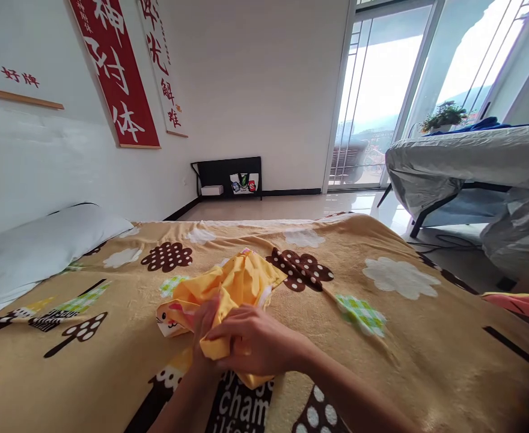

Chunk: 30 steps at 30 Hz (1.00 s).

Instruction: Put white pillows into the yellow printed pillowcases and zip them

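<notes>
Yellow fabric [246, 279] is gripped by 2 hands [262, 340] over a blanket [318, 319] printed "cham"; a red scroll [116, 75] reads "神附体".

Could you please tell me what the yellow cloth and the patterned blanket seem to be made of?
The yellow cloth: perhaps thin cotton or a blend, matte, judging by its crisp creases. The patterned blanket: probably plush fleece, soft and dull, judging by its fuzzy-looking surface.
</notes>
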Tool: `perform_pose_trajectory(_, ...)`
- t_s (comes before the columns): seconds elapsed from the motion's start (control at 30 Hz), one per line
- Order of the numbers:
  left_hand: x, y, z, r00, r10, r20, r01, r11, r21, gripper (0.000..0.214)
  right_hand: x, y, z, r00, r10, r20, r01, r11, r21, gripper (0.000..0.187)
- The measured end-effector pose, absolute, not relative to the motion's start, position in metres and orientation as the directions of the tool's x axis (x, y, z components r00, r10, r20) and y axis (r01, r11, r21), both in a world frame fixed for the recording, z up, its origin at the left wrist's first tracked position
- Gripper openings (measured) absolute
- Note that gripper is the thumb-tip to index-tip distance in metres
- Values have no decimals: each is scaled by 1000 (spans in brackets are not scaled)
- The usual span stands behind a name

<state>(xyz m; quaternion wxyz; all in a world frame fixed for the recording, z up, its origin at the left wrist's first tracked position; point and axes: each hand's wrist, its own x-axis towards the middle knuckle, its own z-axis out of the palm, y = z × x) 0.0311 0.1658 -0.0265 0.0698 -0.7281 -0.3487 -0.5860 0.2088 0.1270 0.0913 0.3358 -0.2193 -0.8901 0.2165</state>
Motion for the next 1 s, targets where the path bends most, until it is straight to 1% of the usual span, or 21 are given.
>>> perform_pose_trajectory(0.03, 32, 166, -26, 86, 396, 914, 602, -752, 269, 50, 208, 128, 90, -725, 501, 473, 205, 812, -546, 38)
perform_pose_trajectory(0.07, 32, 167, -25, 109, 375, 920, 605, -760, 238, 44, 210, 131, 90, -733, 490, 472, 170, 804, -570, 40)
perform_pose_trajectory(0.1, 31, 168, -23, 120, 361, 925, 601, -768, 222, 39, 213, 134, 90, -707, 507, 493, 149, 788, -597, 41)
perform_pose_trajectory(0.17, 29, 169, -20, 100, 359, 928, 591, -772, 235, 33, 221, 144, 89, -600, 584, 547, 162, 758, -632, 45)
perform_pose_trajectory(0.23, 26, 171, -19, 84, 366, 927, 599, -762, 247, 30, 228, 155, 84, -528, 639, 559, 254, 748, -614, 53)
perform_pose_trajectory(0.33, 21, 174, -23, 101, 348, 932, 614, -759, 217, 26, 234, 175, 67, -563, 650, 512, 430, 758, -490, 66)
perform_pose_trajectory(0.37, 20, 174, -25, 110, 329, 938, 611, -766, 197, 26, 236, 182, 60, -567, 656, 498, 488, 755, -438, 65)
perform_pose_trajectory(0.43, 20, 171, -26, 109, 300, 948, 588, -788, 181, 27, 240, 195, 44, -517, 691, 506, 608, 712, -351, 53)
perform_pose_trajectory(0.5, 21, 166, -25, 95, 309, 946, 562, -801, 205, 33, 246, 208, 31, -428, 726, 538, 698, 644, -313, 35)
perform_pose_trajectory(0.57, 23, 160, -21, 114, 314, 943, 538, -817, 207, 38, 254, 217, 23, -357, 737, 574, 735, 601, -314, 20)
perform_pose_trajectory(0.63, 24, 155, -18, 136, 303, 943, 527, -828, 190, 39, 262, 224, 22, -284, 726, 626, 753, 573, -323, 16)
perform_pose_trajectory(0.73, 26, 155, -18, 116, 311, 943, 541, -816, 203, 38, 274, 228, 29, -104, 675, 731, 783, 509, -358, 20)
perform_pose_trajectory(0.8, 25, 160, -22, 50, 345, 937, 549, -793, 263, 33, 279, 224, 40, 49, 608, 793, 791, 461, -402, 23)
perform_pose_trajectory(0.87, 23, 167, -28, -87, 459, 884, 531, -730, 431, 26, 281, 212, 55, 207, 499, 842, 744, 479, -466, 22)
perform_pose_trajectory(0.93, 20, 173, -34, -227, 599, 768, 479, -618, 623, 22, 278, 191, 75, 283, 413, 866, 611, 618, -495, 16)
perform_pose_trajectory(0.97, 18, 176, -35, -277, 650, 708, 452, -562, 693, 19, 276, 178, 85, 267, 388, 882, 519, 713, -471, 12)
perform_pose_trajectory(1.0, 16, 178, -35, -314, 681, 661, 429, -519, 739, 16, 273, 166, 94, 214, 370, 904, 427, 797, -427, 9)
